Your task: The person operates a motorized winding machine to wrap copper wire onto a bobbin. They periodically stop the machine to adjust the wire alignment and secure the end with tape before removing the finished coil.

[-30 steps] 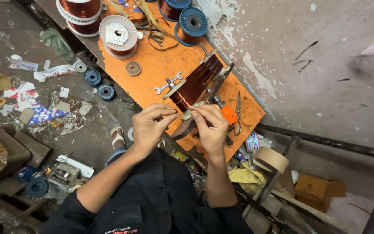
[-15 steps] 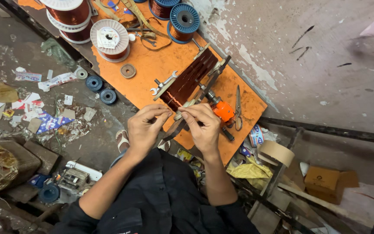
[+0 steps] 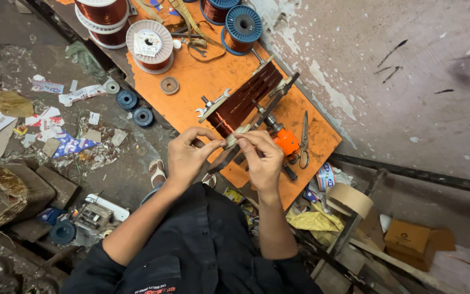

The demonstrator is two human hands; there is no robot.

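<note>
1. Copper wire coil (image 3: 244, 100) wound on a long frame, lying diagonally on the orange workbench (image 3: 202, 81), near end right at the fingertips.
2. Left hand (image 3: 185, 158) at the coil's near end, thumb and forefinger pressed together on a small pale piece (image 3: 229, 142) at the frame's edge; too small to tell what the piece is.
3. Right hand (image 3: 262, 160) just beside the left, fingertips pinching the same pale piece from the other side; the two hands almost touching.
4. Metal winding frame bar (image 3: 270, 106) running alongside the coil, an orange-bodied tool (image 3: 287, 141) just right of the right hand.
5. Scissors (image 3: 304, 141) flat on the bench beside the orange tool, near the wall-side edge.
6. Open-end spanner (image 3: 213, 103) lying against the coil's left side.
7. Farther up the bench: white spool of copper wire (image 3: 149, 46), blue-flanged spool (image 3: 241, 28), larger copper spool (image 3: 101, 13) at the top edge, a small round disc (image 3: 169, 85) between spool and coil.
8. Floor left of the bench: two small blue bobbins (image 3: 135, 108), scattered paper scraps (image 3: 55, 128), a sandalled foot (image 3: 157, 173).
9. Lower right: roll of brown tape (image 3: 350, 199), cardboard box (image 3: 409, 242), yellow cloth (image 3: 314, 222).
10. Bare plaster wall (image 3: 409, 81) to the right of the bench.
</note>
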